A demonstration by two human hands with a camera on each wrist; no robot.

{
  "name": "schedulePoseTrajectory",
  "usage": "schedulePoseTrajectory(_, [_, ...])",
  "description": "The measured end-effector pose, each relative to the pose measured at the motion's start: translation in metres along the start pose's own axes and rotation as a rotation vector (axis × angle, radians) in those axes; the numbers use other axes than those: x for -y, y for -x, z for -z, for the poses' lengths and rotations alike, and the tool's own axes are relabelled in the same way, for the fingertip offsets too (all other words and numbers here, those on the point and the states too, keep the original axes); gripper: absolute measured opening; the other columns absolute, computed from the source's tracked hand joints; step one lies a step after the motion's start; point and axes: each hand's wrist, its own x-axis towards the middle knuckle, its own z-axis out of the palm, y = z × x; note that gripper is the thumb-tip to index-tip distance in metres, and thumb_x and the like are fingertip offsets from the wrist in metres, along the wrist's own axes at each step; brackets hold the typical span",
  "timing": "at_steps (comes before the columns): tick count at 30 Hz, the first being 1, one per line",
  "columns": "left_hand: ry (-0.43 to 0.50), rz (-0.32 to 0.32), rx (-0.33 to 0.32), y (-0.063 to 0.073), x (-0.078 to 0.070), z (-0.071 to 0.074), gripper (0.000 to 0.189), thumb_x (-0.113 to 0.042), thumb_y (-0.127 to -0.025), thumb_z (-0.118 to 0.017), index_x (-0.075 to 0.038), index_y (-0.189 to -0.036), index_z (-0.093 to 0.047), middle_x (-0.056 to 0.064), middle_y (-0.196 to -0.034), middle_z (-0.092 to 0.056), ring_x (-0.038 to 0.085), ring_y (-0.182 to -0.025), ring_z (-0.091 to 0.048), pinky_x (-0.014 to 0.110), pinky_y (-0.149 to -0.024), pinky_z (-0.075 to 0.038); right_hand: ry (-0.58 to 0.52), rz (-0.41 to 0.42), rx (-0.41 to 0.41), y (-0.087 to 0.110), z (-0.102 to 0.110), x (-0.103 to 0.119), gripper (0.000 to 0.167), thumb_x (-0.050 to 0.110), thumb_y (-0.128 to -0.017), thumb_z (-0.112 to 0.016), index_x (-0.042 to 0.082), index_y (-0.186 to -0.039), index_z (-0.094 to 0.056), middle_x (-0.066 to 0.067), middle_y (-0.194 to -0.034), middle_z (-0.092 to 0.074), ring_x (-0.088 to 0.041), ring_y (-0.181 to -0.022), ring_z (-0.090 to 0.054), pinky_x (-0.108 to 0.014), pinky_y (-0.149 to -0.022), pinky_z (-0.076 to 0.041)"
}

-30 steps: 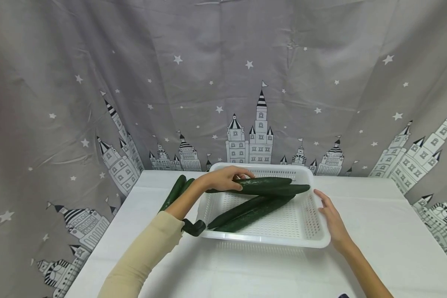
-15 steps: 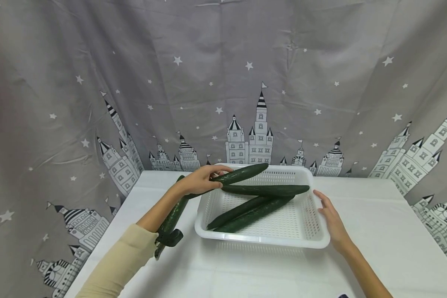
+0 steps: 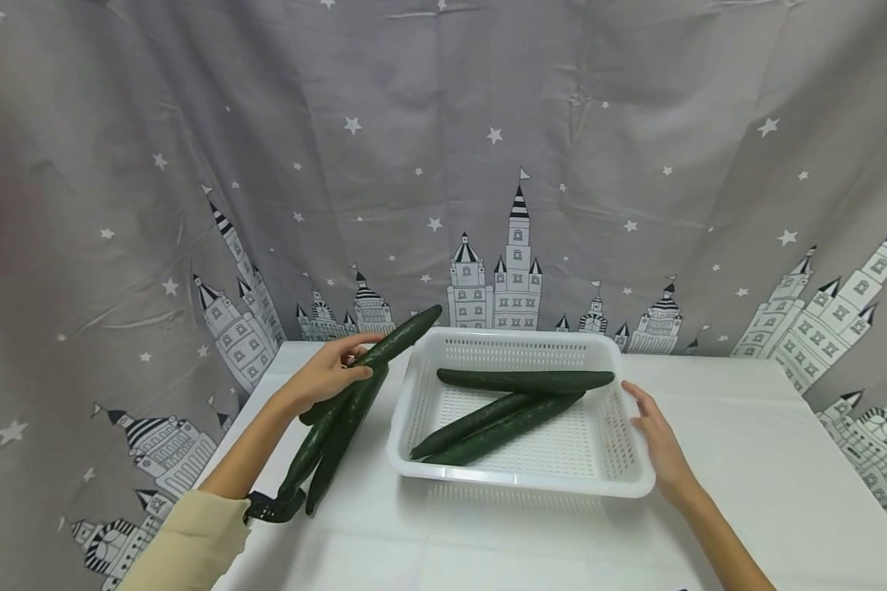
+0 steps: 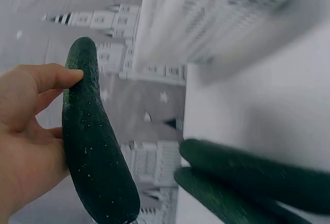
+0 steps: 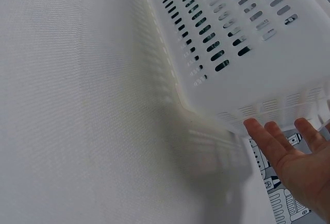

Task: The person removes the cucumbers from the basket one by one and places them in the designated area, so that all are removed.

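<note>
My left hand grips a dark green cucumber, held tilted left of the white basket. In the left wrist view the thumb and fingers pinch the cucumber along its side. Below the hand, two cucumbers lie side by side on the table, partly overlapped by the held one. My right hand stands at the basket's right side with fingers extended, fingertips right at the rim. The right wrist view shows those straight fingers against the perforated wall.
Inside the white perforated basket, one cucumber lies crosswise over the ends of two slanted ones. White cloth covers the table. Behind it hangs a grey curtain printed with castles and stars.
My left hand has lifted a cucumber out of the basket and carried it left, over the cucumbers on the table. My right hand has stayed at the basket's right side.
</note>
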Motion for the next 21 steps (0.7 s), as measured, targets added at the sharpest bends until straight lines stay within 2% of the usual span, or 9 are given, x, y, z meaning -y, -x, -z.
schedulePoseTrajectory(3, [0.005,0.042,-0.044,0.012,0.013,0.007,0.055,-0.003,-0.095,-0.061,-0.007,-0.148,-0.047,0.027,-0.13,-0.057,0.033,-0.102,-0.06,0.05,-0.083,-0.051,-0.001,-0.002,-0.002,0.0,0.0,0.001,0.056,0.012,-0.104,-0.02,0.005,-0.159,-0.016,-0.023,-0.163,-0.009,-0.048,-0.144,-0.018,-0.01,-0.089,-0.038])
schedulePoseTrajectory(8, [0.022,0.111,-0.095,0.029,0.032,0.016,0.057,-0.004,-0.097,-0.06,-0.008,-0.151,-0.043,0.031,-0.134,-0.054,0.04,-0.112,-0.059,0.056,-0.093,-0.047,-0.011,-0.001,-0.002,0.001,0.0,0.001,0.056,0.011,-0.103,-0.021,0.005,-0.158,-0.016,-0.023,-0.163,-0.009,-0.048,-0.144,-0.017,-0.01,-0.088,-0.039])
schedulePoseTrajectory(16, [0.058,0.164,-0.146,0.043,0.055,0.023,0.058,-0.005,-0.098,-0.058,-0.005,-0.152,-0.039,0.037,-0.137,-0.048,0.048,-0.121,-0.052,0.059,-0.093,-0.045,-0.006,-0.01,-0.007,0.001,0.0,0.001,0.056,0.012,-0.103,-0.022,0.005,-0.158,-0.017,-0.022,-0.163,-0.008,-0.047,-0.145,-0.015,-0.011,-0.09,-0.037])
schedulePoseTrajectory(18, [0.065,0.189,-0.151,0.047,0.063,0.025,0.058,-0.005,-0.098,-0.058,-0.005,-0.153,-0.038,0.037,-0.138,-0.046,0.049,-0.123,-0.049,0.059,-0.094,-0.045,-0.001,-0.014,-0.001,0.0,-0.001,0.002,0.056,0.012,-0.103,-0.022,0.005,-0.158,-0.017,-0.021,-0.164,-0.007,-0.047,-0.146,-0.015,-0.016,-0.095,-0.037])
schedulePoseTrajectory(21, [0.079,0.22,-0.146,0.049,0.072,0.026,0.058,-0.004,-0.098,-0.057,-0.003,-0.153,-0.036,0.038,-0.143,-0.04,0.052,-0.131,-0.041,0.062,-0.097,-0.042,-0.02,-0.021,-0.001,0.0,0.0,0.002,0.056,0.01,-0.103,-0.023,0.004,-0.158,-0.016,-0.021,-0.164,-0.003,-0.046,-0.147,-0.007,-0.039,-0.111,-0.031])
